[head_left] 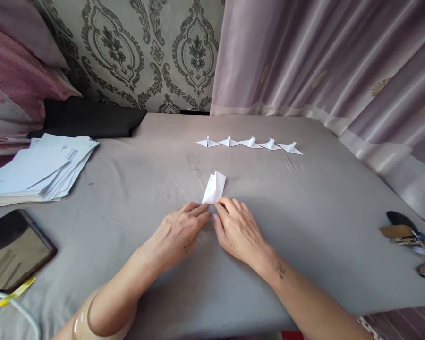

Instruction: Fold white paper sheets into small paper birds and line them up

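A small piece of white folded paper [214, 188] stands out from the middle of the grey cloth-covered surface, with creases and a raised flap at its far end. My left hand [184, 226] holds the paper's near left corner down, fingers bent and close together. At the near right corner, my right hand [239, 226] has its thumb and index finger against the paper's edge. Parts of the fingertips and the paper's near edge are hidden. Beyond both hands, several white folded paper birds [252, 142] sit in a row, touching or nearly touching.
A stack of white paper sheets [38, 170] lies at the left, by a black cloth-like item [92, 117]. Nearer are a phone [17, 250] and a white cable [19, 309]. Keys [407, 236] lie at the right edge. A curtain [304, 56] hangs along the back right.
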A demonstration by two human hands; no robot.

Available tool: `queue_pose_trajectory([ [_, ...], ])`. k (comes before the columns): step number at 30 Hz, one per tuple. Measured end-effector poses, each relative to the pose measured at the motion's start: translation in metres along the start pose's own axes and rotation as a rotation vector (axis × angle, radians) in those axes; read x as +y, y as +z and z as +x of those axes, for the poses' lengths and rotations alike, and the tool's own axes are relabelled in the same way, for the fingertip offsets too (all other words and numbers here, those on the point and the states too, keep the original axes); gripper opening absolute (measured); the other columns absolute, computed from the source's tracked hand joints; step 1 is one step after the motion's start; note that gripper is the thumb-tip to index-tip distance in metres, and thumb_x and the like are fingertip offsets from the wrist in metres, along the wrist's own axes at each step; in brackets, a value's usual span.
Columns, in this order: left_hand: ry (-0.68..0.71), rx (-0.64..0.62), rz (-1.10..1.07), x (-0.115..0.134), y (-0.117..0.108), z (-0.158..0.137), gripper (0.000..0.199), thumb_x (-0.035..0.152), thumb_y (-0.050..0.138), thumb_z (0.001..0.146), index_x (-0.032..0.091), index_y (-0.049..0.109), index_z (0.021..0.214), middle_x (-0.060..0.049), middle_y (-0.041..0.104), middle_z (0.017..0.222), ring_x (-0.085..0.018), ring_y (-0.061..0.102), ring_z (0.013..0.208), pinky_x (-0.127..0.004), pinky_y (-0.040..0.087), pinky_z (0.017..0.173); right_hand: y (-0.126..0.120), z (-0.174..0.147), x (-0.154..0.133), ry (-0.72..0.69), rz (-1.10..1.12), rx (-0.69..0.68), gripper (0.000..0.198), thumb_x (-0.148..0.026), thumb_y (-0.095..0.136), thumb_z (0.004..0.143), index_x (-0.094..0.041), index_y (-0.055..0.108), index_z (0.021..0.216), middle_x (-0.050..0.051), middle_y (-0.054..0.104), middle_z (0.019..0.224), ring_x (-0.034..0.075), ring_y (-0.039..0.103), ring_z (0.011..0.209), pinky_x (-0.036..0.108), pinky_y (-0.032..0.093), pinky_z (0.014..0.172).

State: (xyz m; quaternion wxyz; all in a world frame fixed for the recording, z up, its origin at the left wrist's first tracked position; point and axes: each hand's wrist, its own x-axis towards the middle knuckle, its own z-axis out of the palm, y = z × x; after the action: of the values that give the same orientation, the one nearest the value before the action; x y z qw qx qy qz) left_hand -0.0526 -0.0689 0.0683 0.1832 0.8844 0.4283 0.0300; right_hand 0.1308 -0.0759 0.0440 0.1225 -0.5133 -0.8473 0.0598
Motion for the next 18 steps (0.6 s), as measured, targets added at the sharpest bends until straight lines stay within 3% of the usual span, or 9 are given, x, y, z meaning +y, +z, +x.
queue_pose_trajectory([
  [2,-0.077,0.046,-0.117,-0.008,0.001,0.003,0.030,0.016,0.037,0.092,0.023,0.063,0.106,-0.004,0.068,0.110,-0.020,0.062,0.101,-0.030,0.050,0.081,-0.001,0.000,-0.001,-0.003,-0.005,-0.007,0.029,-0.020,0.038,0.095,-0.013,0.060,0.113,0.012,0.061,0.105,0.023,0.054,0.093,0.038,0.042,0.083],
  [4,-0.307,0.100,-0.221,-0.014,0.003,0.009,0.028,0.023,0.037,0.093,0.023,0.065,0.101,-0.003,0.070,0.094,-0.019,0.064,0.082,-0.030,0.050,0.072,-0.002,0.000,-0.001,-0.005,-0.008,-0.012,0.029,-0.020,0.038,0.095,-0.012,0.061,0.113,0.012,0.060,0.104,0.024,0.054,0.093,0.039,0.041,0.083],
  [6,-0.436,0.220,-0.293,-0.018,0.006,0.016,0.027,0.025,0.042,0.090,0.021,0.065,0.104,-0.004,0.070,0.094,-0.018,0.063,0.076,-0.030,0.050,0.071,-0.002,0.000,-0.001,-0.005,-0.007,-0.012,0.029,-0.020,0.039,0.095,-0.011,0.061,0.113,0.012,0.060,0.103,0.024,0.054,0.093,0.039,0.041,0.084],
  [11,-0.465,0.299,-0.456,-0.019,0.018,0.028,0.024,0.027,0.049,0.084,0.019,0.069,0.093,-0.005,0.068,0.092,-0.018,0.062,0.077,-0.028,0.048,0.071,0.001,0.001,0.000,0.004,0.011,0.000,0.029,-0.019,0.040,0.095,-0.012,0.062,0.112,0.011,0.060,0.101,0.023,0.055,0.093,0.038,0.041,0.084],
  [18,-0.600,0.239,-0.597,-0.018,0.016,0.033,0.025,0.038,0.054,0.080,0.018,0.068,0.080,-0.001,0.067,0.073,-0.018,0.060,0.068,-0.027,0.042,0.060,0.003,0.001,0.002,0.018,0.042,0.006,0.028,-0.018,0.040,0.094,-0.013,0.062,0.111,0.011,0.059,0.102,0.023,0.055,0.094,0.038,0.041,0.084],
])
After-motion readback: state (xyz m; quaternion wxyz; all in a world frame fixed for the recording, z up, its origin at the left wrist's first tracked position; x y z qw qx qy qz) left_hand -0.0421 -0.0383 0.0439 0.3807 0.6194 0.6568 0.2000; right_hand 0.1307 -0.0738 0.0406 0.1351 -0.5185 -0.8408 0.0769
